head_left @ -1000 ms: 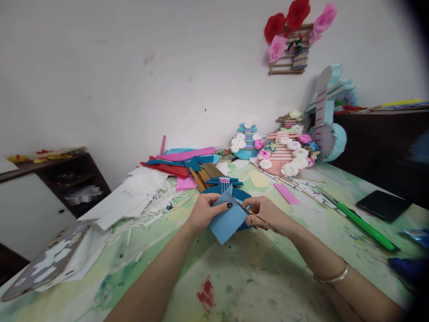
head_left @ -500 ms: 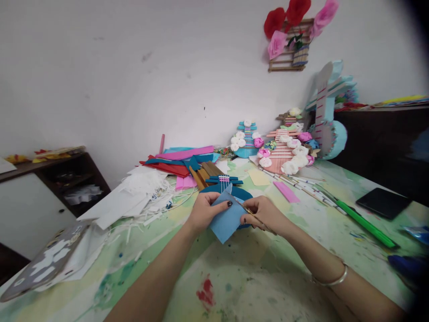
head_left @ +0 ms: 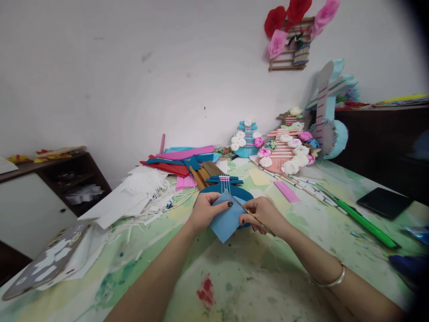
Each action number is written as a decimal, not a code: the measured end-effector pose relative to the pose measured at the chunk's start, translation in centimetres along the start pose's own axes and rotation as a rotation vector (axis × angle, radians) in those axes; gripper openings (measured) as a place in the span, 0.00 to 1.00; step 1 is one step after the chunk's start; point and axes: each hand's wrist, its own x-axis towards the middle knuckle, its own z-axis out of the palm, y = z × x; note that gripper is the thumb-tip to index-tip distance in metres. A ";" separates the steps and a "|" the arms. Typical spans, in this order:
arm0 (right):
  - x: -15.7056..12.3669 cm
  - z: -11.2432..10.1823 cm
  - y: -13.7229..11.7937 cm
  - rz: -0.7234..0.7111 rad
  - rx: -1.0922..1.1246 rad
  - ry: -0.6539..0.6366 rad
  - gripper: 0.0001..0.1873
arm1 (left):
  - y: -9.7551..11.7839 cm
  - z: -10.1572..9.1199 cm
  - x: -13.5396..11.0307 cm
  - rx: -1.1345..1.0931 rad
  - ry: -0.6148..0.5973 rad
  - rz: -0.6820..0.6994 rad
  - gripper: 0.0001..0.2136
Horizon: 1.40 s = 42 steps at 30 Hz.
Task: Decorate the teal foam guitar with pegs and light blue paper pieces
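My left hand (head_left: 208, 210) pinches a folded light-blue sheet of paper (head_left: 225, 226) between thumb and fingers. In my right hand (head_left: 263, 214) is a slim gold-coloured tool, seemingly a pair of scissors (head_left: 252, 213). Its thin tip lies at the paper's upper right edge, and the fingers hide much of the handle. Just behind both hands lies a dark-blue lute-shaped craft piece (head_left: 244, 193) with white strings, partly covered by the paper.
White foam sheets and scraps (head_left: 115, 201) lie at the left, with coloured paper (head_left: 184, 154) behind. Flower-decorated lute models (head_left: 279, 154) stand against the wall. Sticks, a green cutter-like tool (head_left: 367, 223) and a black tablet (head_left: 384, 202) lie at the right.
The paper's upper corner has dropped slightly beside the tool's tip. Both hands keep their hold and have barely shifted.
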 end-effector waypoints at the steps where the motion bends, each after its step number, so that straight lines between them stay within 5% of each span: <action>1: 0.1 0.0 0.0 -0.002 0.014 0.015 0.12 | 0.0 0.0 0.0 -0.007 0.006 0.006 0.13; 10: 0.6 -0.3 0.4 -0.015 0.336 0.169 0.16 | -0.9 0.2 0.6 -0.160 0.181 0.086 0.15; 15: 0.1 0.4 -0.1 -0.035 0.396 0.134 0.13 | -1.1 0.9 0.4 -0.171 0.132 0.080 0.16; 22: 0.6 0.2 0.2 -0.039 0.368 0.245 0.15 | -1.0 0.7 0.3 -0.212 0.033 0.007 0.18; 29: 1.6 -3.2 2.2 -0.045 0.202 0.484 0.17 | -0.6 -2.7 1.7 -0.234 0.558 0.017 0.19; 32: 2.4 -3.8 3.6 -0.032 0.097 0.510 0.18 | -0.9 -3.6 2.3 -0.190 0.650 0.012 0.17; 37: 3.0 -2.9 4.5 -0.048 -0.014 0.465 0.18 | -1.4 -3.1 2.4 -0.195 0.585 0.037 0.16; 42: 1.9 -2.3 3.2 -0.111 -0.058 0.360 0.20 | -1.1 -2.0 1.8 -0.194 0.397 0.034 0.16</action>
